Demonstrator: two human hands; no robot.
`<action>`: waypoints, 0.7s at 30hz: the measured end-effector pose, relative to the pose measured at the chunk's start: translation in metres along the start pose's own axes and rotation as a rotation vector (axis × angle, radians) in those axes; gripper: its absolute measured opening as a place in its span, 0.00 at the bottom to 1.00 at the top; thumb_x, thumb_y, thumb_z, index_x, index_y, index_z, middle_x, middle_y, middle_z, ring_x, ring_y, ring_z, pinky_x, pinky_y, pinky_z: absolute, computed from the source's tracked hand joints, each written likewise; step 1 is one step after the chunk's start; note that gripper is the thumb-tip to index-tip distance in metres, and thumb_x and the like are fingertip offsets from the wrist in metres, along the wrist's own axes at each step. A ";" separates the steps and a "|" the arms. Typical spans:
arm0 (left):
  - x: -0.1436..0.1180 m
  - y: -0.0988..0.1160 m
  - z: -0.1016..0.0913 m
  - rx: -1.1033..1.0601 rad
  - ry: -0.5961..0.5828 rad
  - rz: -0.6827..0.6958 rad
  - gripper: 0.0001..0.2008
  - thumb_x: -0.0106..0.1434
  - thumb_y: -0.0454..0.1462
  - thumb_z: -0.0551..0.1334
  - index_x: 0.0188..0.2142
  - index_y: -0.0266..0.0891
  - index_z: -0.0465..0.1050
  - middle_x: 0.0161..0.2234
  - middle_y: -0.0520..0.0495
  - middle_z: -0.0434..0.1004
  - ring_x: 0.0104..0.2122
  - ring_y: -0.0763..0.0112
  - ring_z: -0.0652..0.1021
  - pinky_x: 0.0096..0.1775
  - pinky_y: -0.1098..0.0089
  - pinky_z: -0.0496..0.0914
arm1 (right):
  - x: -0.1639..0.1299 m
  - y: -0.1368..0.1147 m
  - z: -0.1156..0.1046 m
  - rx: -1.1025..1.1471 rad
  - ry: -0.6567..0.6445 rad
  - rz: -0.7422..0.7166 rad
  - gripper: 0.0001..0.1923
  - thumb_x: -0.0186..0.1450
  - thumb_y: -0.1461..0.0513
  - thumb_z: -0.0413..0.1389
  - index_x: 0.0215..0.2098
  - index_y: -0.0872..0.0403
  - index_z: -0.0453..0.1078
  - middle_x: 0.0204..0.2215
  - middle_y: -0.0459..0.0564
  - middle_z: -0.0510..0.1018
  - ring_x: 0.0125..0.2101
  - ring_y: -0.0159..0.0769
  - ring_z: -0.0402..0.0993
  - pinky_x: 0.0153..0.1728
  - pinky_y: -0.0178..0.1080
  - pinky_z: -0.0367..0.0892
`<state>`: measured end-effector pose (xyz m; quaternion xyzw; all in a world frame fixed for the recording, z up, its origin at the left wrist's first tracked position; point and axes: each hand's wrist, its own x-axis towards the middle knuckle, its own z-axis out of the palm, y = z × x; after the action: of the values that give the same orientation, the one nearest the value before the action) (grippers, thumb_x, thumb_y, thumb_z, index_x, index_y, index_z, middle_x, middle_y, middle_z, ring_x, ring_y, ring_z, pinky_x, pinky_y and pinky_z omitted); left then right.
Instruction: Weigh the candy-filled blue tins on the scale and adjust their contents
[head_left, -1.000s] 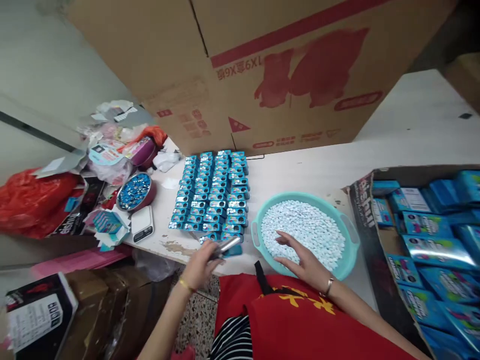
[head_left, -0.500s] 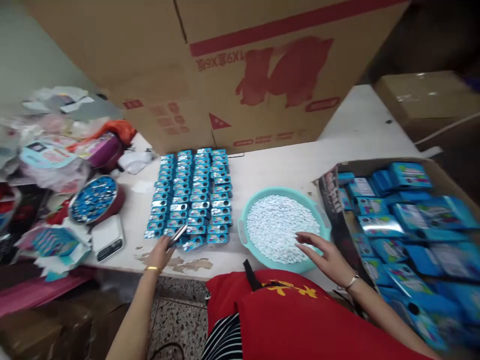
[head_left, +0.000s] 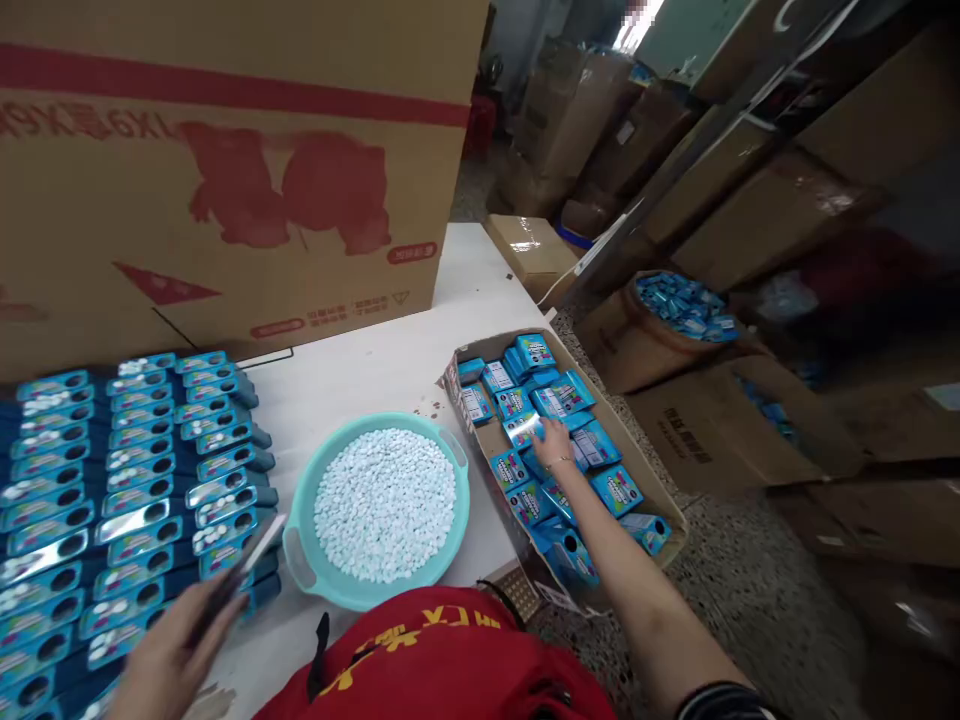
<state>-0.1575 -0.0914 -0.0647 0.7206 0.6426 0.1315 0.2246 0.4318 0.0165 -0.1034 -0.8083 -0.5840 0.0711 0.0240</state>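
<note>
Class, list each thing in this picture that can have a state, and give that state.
Teal plastic basin: filled with small white tablets.
Open cardboard box: holds loose blue packets.
Blue slide boxes in rows: slid open.
Left hand: holding a thin flat piece.
Right hand: reaching among the packets.

A teal basin [head_left: 300, 520] heaped with small white tablets [head_left: 384, 503] stands on the white tabletop [head_left: 360, 370], between rows of open blue tins [head_left: 135, 470] and an open carton at the table's right edge. A large cardboard box [head_left: 225, 150] printed in red stands at the back of the tabletop, behind the tins. On the floor beyond are stacked brown cartons [head_left: 750, 210], and a round container [head_left: 679, 305] filled with blue packets.
</note>
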 end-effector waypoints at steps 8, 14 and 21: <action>0.120 0.107 0.060 0.245 -0.399 0.121 0.18 0.67 0.42 0.47 0.52 0.41 0.65 0.49 0.43 0.72 0.47 0.63 0.75 0.47 0.65 0.70 | 0.039 0.003 0.020 -0.116 -0.199 -0.274 0.23 0.64 0.57 0.56 0.56 0.54 0.63 0.57 0.55 0.65 0.57 0.50 0.60 0.56 0.59 0.54; 0.158 0.116 0.097 0.318 -0.425 0.172 0.22 0.66 0.29 0.45 0.57 0.38 0.60 0.50 0.37 0.67 0.48 0.59 0.70 0.50 0.58 0.67 | 0.017 0.031 -0.009 0.100 -0.080 -0.197 0.37 0.52 0.58 0.63 0.56 0.62 0.59 0.51 0.69 0.67 0.54 0.59 0.61 0.53 0.55 0.57; 0.115 0.137 0.144 0.154 -0.584 0.323 0.23 0.61 0.28 0.50 0.56 0.40 0.63 0.50 0.41 0.69 0.48 0.63 0.71 0.49 0.63 0.68 | -0.085 -0.038 -0.034 1.006 -0.034 0.024 0.29 0.61 0.50 0.55 0.56 0.48 0.51 0.43 0.53 0.75 0.39 0.42 0.75 0.38 0.44 0.72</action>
<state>0.0461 -0.0104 -0.1330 0.8351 0.4370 -0.0955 0.3202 0.3746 -0.0501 -0.0576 -0.7019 -0.4686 0.3571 0.4004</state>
